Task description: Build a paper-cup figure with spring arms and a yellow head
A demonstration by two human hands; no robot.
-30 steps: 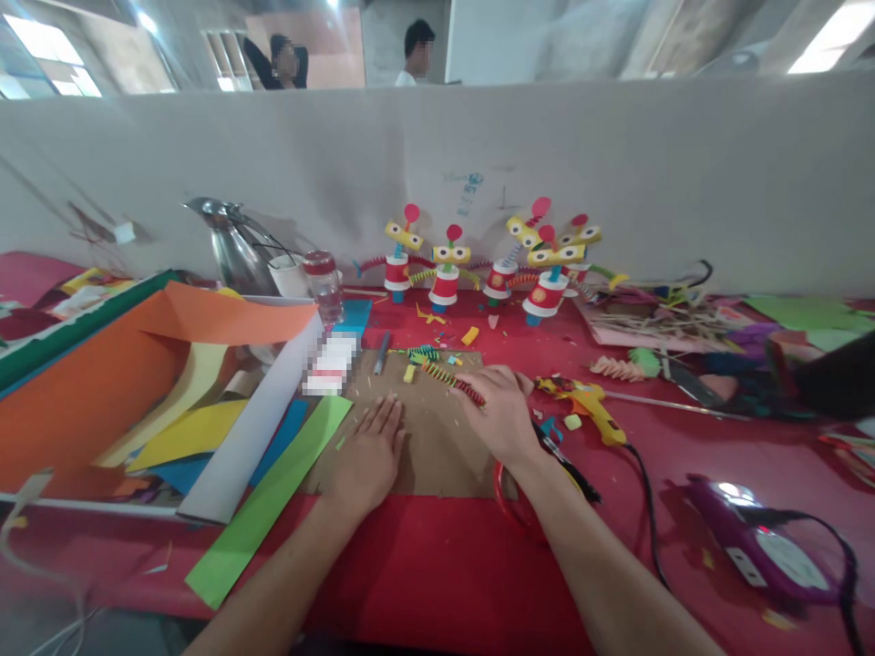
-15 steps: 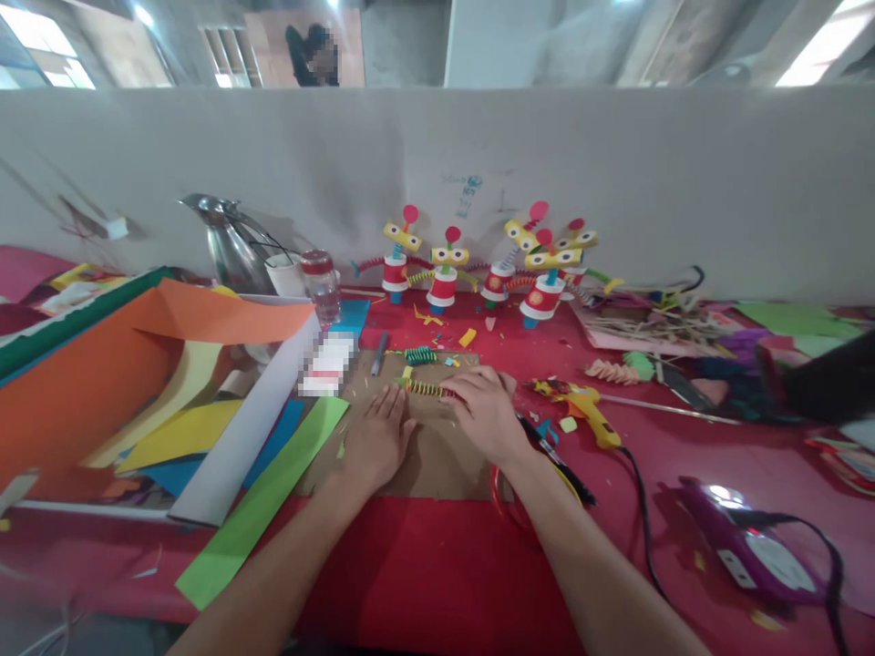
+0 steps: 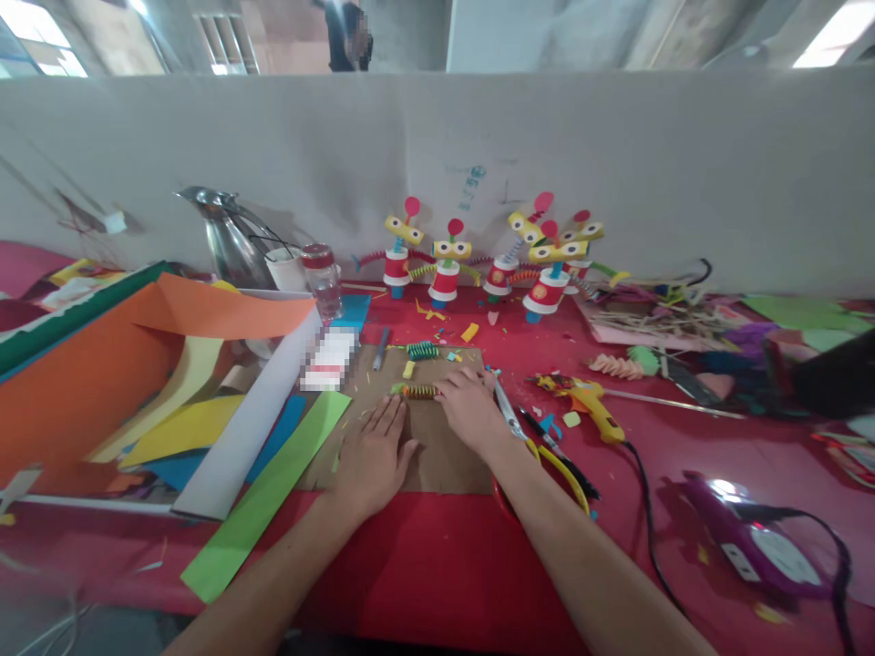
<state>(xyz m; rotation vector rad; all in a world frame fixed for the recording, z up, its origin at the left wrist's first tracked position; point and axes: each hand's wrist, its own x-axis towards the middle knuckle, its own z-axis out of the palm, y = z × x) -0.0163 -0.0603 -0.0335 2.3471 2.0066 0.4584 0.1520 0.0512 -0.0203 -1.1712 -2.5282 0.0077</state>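
We see a small paper spring point(image 3: 419, 392) lying on the brown cardboard point(image 3: 437, 456), which is on the red desk point(image 3: 437, 565). The spring is narrow and folded in many close pleats. Its left tip is green and yellow, its middle shows orange, yellow and dark bands, and its right end looks reddish. It lies almost straight, from left to right, between our two hands. Our left hand point(image 3: 375, 451) is flat on the cardboard, its thumb apart from the fingers, and its fingertips are just beside the green tip. Our right hand point(image 3: 470, 410) is at the reddish end with bent fingers; we cannot tell if its grip is closed there. Behind lies a teal spring point(image 3: 422, 350), near a yellow paper piece point(image 3: 408, 370).
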